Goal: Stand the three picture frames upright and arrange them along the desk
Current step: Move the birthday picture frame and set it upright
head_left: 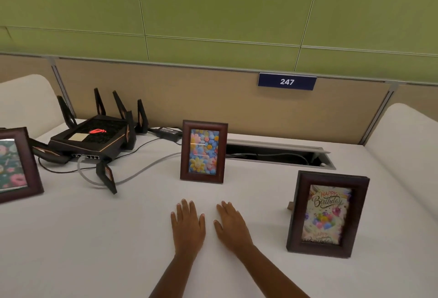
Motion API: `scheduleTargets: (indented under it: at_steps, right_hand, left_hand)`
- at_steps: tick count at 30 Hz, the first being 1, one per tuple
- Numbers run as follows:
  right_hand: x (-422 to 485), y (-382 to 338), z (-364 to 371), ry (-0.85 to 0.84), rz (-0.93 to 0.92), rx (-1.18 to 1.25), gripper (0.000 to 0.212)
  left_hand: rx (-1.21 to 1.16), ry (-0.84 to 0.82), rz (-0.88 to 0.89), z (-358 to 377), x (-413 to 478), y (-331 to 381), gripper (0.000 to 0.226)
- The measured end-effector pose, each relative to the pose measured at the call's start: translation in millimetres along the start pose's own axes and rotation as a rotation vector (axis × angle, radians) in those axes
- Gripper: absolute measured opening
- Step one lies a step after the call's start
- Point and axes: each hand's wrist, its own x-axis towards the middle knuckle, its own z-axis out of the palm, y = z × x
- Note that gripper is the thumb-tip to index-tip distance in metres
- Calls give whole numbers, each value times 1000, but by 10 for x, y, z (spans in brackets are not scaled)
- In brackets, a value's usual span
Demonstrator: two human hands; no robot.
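Observation:
Three dark wooden picture frames stand upright on the white desk [94, 238]. The left frame [16, 164], with a floral picture, is cut off by the image edge. The middle frame [203, 151] shows pastel flowers and stands near the back. The right frame [328, 213] shows a "Happy Birthday" card, and its back stand is visible behind it. My left hand [188, 225] and my right hand [231, 225] lie flat on the desk side by side, palms down, in front of the middle frame. They hold nothing and touch no frame.
A black router [94, 140] with several antennas sits at the back left, with a power adapter [167, 132] and cables trailing toward the middle frame. An open cable tray slot [279, 154] runs along the back. A tan partition carries a "247" sign [287, 81].

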Motion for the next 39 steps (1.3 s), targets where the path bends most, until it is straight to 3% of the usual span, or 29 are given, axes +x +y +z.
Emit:
scheduleTargets:
  at_steps: [4,11,14,15,20,26,29,35,39]
  right_hand:
    - [-160,87,-343,72,-94,-71,53]
    - [-487,300,-1355,354,-291,-31,50]
    - [-649,535,-1799,506,-314,6,47]
    - [-704,635,-1926,555,-307,31,46]
    - [-928,1233,-2311,753,-186,181,45]
    - [-1033,1876,-2237,791,-25,455,42]
    - [-1030,2093,-2030,669,124,752,41]
    - [-1017,2312,-1564,18,121,1030,48]
    - [-922,2340,-1394,-63,143,1157,39]
  left_hand:
    - [-54,-79,-5,-67,-163,345,57]
    - [-272,67,128,-331,-351,1087,56]
    - [-409,171,203,-444,-479,1434,95]
    - [-425,200,232,-446,-508,1531,99]
    - [-454,140,263,-305,-558,1899,51]
    - [-561,88,213,-33,-697,2027,42]
    - [-540,101,194,78,-750,1978,39]
    - [-427,82,180,240,-798,1861,44]
    - [-472,40,188,271,-797,1823,38]
